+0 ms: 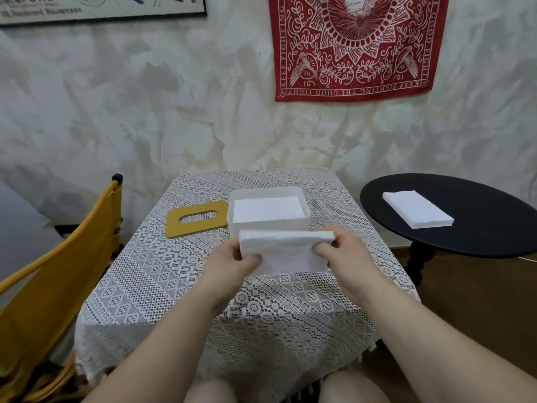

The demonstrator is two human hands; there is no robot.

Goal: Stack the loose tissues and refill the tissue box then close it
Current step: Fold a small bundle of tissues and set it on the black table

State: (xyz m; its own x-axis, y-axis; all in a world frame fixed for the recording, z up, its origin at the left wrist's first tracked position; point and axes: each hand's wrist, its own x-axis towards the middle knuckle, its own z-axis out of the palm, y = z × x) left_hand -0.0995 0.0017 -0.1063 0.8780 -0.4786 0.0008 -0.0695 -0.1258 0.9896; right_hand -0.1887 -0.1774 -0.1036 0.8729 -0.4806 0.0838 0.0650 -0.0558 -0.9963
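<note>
Tissues [286,251], a folded white stack, were held up over the table [162,286] w/ both hands, just in front of the box [266,222]. Left hand [232,264] gripped the stack's left end, thumb on the near face & fingers curled behind. Right hand [344,253] pinched the right end, thumb on the near side, fingers wrapped round the edge. Stack's top edge ran roughly level, near the box's front wall; whether it touched the wall couldn't be told.

Box, white & translucent, stood open on the lace cloth w/ a layer of white tissues already inside [268,209]. Lid [197,218], a flat mustard-yellow panel w/ an oval slot, lay flat on the cloth just left of the box, its right edge close to the box's side.

Further out: a round black side table [453,225] stood to the right, apart from the main table, w/ a second stack [418,209] of white tissues lying flat on it. A yellow chair [58,271] stood at the left. On the wall behind hung a red bandana [357,45] w/ white print & part of a framed poster [101,7] at top left. Person's bare knees showed at the bottom edge.
</note>
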